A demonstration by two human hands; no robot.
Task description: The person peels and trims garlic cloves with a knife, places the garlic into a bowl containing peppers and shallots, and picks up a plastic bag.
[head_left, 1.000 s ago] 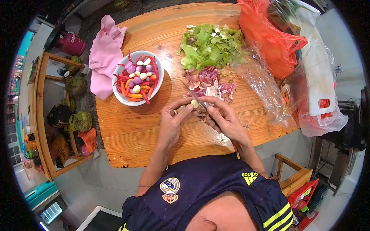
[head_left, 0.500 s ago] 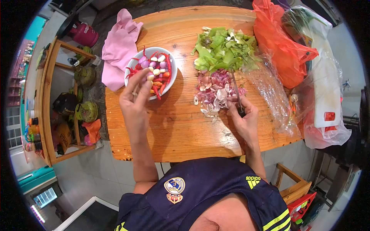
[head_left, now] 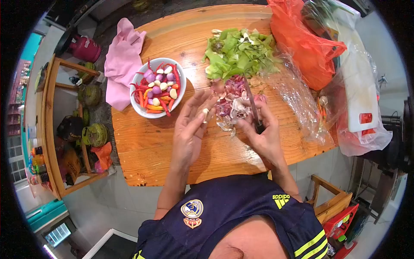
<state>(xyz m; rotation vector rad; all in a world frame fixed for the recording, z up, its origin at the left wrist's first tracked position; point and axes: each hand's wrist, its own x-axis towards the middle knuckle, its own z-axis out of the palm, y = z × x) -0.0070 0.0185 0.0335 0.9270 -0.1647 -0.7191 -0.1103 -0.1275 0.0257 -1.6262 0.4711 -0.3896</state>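
Between the bowl and the peel piles, my left hand (head_left: 188, 131) pinches a small whitish garlic clove (head_left: 205, 111) between thumb and fingers. My right hand (head_left: 266, 131) is closed around the dark handle of a knife (head_left: 251, 100), its blade pointing away from me over the peels. Purplish and white onion and garlic skins (head_left: 235, 101) lie just beyond both hands. To the left, a white bowl (head_left: 183, 88) holds red and orange chilies (head_left: 166, 103), peeled shallots (head_left: 150, 78) and several pale garlic cloves (head_left: 168, 69).
Green peelings (head_left: 239, 52) are heaped at the back of the wooden table (head_left: 151, 151). A pink cloth (head_left: 123, 64) lies at the left edge. On the right are an orange plastic bag (head_left: 302, 47), clear plastic wrap (head_left: 297, 103) and a white cutting board (head_left: 360, 99) in a bag.
My left hand has moved from over the bowl towards my right hand, a garlic clove in its fingers. The knife stays in my right hand. The whole view has shifted slightly.
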